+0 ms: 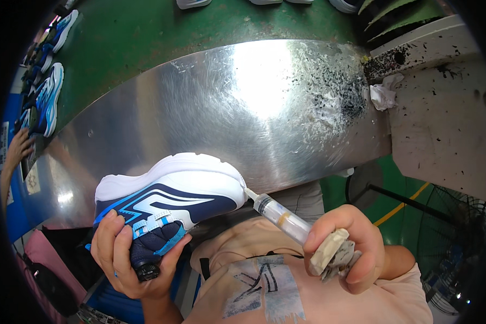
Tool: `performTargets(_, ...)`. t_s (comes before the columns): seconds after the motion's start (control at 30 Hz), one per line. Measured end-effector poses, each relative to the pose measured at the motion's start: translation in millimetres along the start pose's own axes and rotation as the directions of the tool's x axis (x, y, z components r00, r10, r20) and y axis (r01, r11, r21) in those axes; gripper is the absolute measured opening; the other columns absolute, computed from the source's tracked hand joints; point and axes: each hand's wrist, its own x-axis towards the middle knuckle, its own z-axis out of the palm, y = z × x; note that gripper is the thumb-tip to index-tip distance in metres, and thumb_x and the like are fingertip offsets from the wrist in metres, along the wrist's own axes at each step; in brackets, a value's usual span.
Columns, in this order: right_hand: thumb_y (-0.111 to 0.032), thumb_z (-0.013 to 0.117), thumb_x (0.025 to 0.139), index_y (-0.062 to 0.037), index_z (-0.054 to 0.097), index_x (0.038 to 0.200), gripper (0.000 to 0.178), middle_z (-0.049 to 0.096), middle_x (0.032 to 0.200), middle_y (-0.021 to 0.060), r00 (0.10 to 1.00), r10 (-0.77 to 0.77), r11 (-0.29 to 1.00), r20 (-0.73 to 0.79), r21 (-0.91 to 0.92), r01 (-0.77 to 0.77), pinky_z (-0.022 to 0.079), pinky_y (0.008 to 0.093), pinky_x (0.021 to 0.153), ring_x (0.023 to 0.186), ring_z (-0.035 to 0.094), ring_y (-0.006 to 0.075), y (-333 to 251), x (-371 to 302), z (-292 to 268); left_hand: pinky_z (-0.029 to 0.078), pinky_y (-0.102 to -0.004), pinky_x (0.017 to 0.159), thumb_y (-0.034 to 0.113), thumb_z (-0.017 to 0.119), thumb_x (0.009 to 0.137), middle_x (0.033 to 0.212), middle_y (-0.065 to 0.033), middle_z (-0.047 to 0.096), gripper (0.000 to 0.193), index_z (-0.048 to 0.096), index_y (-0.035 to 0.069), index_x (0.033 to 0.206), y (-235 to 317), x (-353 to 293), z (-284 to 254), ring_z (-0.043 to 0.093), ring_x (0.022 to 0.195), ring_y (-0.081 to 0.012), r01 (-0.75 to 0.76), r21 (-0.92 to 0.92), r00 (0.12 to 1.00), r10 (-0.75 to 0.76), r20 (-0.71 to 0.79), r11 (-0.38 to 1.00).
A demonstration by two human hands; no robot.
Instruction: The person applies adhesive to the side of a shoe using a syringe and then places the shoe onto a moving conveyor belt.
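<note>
Curved steel table, scratched and flecked black at right, green belt behind. I see the left hand wrapped around a navy-and-white shoe, sole up. Right hand, fingers curled tight, grips a syringe; its tip touches the sole edge at the toe.

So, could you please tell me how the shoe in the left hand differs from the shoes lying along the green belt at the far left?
The held shoe is gripped on its side by the left hand, sole up, while the belt shoes lie untouched on the green belt. The held shoe has a syringe tip from the right hand at its toe; the belt shoes have none. Both are blue and white trainers.
</note>
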Motion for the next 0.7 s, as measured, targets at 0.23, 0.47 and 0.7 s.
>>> performTargets(0.23, -0.05, 0.058, 0.086, 0.0077, 0.046, 0.116, 0.066, 0.062, 0.095, 0.0146, 0.999, -0.047, 0.996, 0.014, -0.08, 0.048, 0.048, 0.0262, 0.071, 0.08, 0.06, 0.0169, 12, 7, -1, 0.045, -0.0408, 0.091, 0.031, 0.088, 0.056, 0.11, -0.0157, 0.062, 0.07, 0.057, 0.0, 0.111, -4, 23, 3, 0.059, 0.101, -0.0321, 0.002, -0.023, 0.998, 0.0, 0.062, 1.0)
performTargets(0.47, -0.05, 0.054, 0.089, 0.0073, 0.046, 0.116, 0.064, 0.063, 0.095, 0.0118, 0.982, -0.176, 0.979, -0.071, -0.116, 0.167, 0.049, 0.0259, 0.071, 0.081, 0.062, 0.0157, 37, 22, -4, 0.047, -0.0293, 0.08, 0.017, 0.089, 0.049, 0.091, -0.0098, 0.062, 0.06, 0.06, -0.002, 0.098, -15, 72, 7, 0.06, 0.086, -0.0197, 0.142, -0.193, 0.965, -0.093, 0.244, 0.971)
performTargets(0.7, -0.046, 0.059, 0.087, 0.0027, 0.046, 0.119, 0.06, 0.065, 0.095, 0.0101, 0.956, -0.281, 0.947, 0.079, -0.14, 0.29, 0.051, 0.0268, 0.068, 0.078, 0.065, 0.0191, 40, 28, -14, 0.049, -0.0217, 0.067, 0.013, 0.087, 0.045, 0.077, -0.0032, 0.06, 0.054, 0.059, 0.0, 0.089, -30, 123, 16, 0.059, 0.071, -0.0107, 0.42, -0.266, 0.824, -0.241, 0.513, 0.868)
